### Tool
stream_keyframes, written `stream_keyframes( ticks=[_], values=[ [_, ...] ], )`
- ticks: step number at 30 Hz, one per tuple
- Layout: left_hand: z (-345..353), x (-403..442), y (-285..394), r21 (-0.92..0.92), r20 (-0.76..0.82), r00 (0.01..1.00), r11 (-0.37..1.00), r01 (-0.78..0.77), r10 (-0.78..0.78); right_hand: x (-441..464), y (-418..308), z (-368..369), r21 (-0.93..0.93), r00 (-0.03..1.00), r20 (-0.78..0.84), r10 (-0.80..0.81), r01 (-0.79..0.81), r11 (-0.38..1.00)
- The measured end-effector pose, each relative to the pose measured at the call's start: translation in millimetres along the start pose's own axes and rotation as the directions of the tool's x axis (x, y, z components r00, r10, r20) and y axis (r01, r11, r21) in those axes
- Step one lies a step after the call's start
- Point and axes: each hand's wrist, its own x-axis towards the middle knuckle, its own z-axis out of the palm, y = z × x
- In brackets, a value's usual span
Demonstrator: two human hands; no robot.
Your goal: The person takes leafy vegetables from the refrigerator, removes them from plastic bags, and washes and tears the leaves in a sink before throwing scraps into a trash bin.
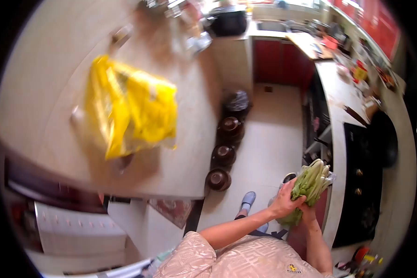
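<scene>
A bunch of leafy green vegetables (313,180) with pale stalks is in front of me at the right, beside the counter edge. The stalk ends point up and away, and the leaves hang down below my hands. My left hand (286,200) is closed around the bunch from the left. From below, my right hand (307,212) also grips it, its fingers partly hidden by the leaves and the left hand. A bit of clear plastic seems to show at the right of the stalks.
A yellow plastic bag (141,109) lies on the pale table (185,167) at left. Several brown lidded jars (218,180) line the floor beside it. On the right counter (334,92) are a black gas stove (356,208) and a dark wok (383,141). A sink (271,26) is at the back.
</scene>
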Motion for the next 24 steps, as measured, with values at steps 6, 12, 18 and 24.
stream_keyframes(
  ticks=[6, 12, 18, 24],
  values=[
    [-32, -82, 15, -0.040, -0.301, 0.922, 0.969, 0.245, -0.246, 3, 35, 24, -0.023, 0.893, 0.379, 0.245, -0.256, 0.967],
    [-86, -147, 36, -0.223, -0.309, 0.921, 0.959, 0.174, -0.239, -14, 41, 66, -0.145, 0.820, 0.471, 0.325, -0.291, 0.946],
    [-118, -222, 15, -0.309, -0.382, 0.866, 0.928, 0.209, -0.323, -38, 53, 133, -0.388, 0.696, 0.567, 0.442, -0.247, 0.888],
    [-178, -316, -44, -0.587, -0.575, 0.727, 0.809, -0.046, -0.376, -84, 109, 262, -0.667, 0.428, 0.659, 0.619, -0.047, 0.743]
  ],
)
